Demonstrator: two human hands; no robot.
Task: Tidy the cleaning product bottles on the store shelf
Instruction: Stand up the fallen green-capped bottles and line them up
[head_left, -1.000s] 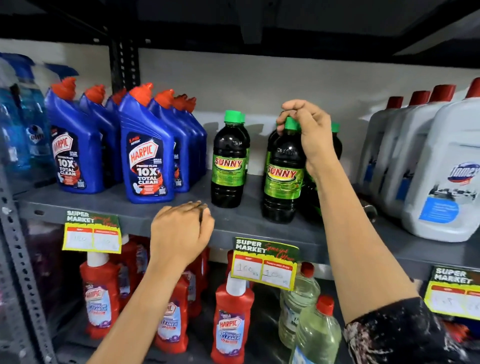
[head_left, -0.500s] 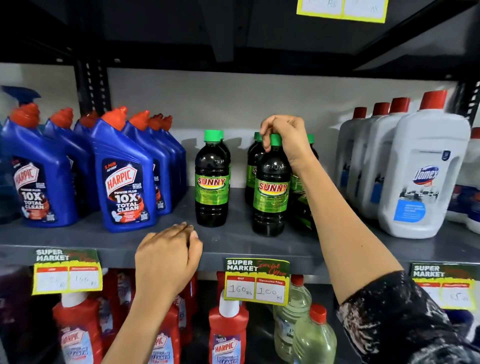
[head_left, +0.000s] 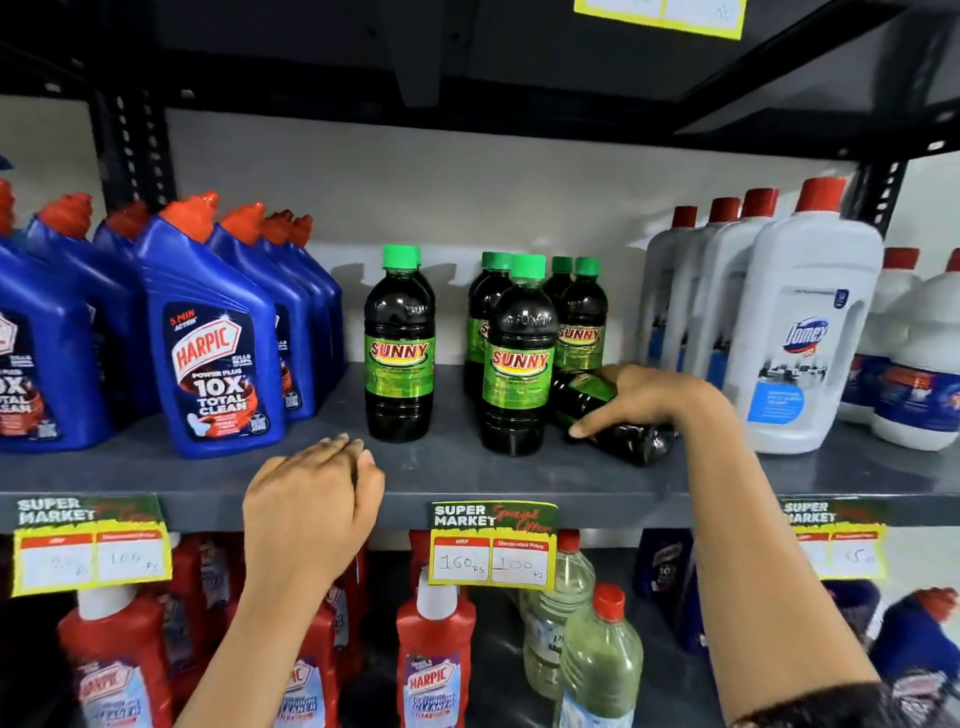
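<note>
Dark Sunny bottles with green caps stand mid-shelf: one alone (head_left: 399, 347), and a cluster whose front bottle (head_left: 518, 358) stands upright. Right of that cluster a fallen Sunny bottle (head_left: 631, 436) lies on its side on the grey shelf (head_left: 467, 467). My right hand (head_left: 641, 397) is wrapped over this lying bottle, thumb on its near side. My left hand (head_left: 314, 506) rests on the shelf's front edge with fingers curled over it, holding no bottle.
Blue Harpic bottles (head_left: 213, 338) fill the shelf's left side, white Domex bottles (head_left: 808, 322) the right. Price tags (head_left: 492, 543) hang on the shelf edge. Red Harpic bottles (head_left: 435, 660) and clear bottles (head_left: 597, 654) stand on the lower shelf. Another shelf sits close overhead.
My right hand left the cap of the front upright Sunny bottle and dropped down to the right onto the lying bottle. My left hand stayed on the shelf edge.
</note>
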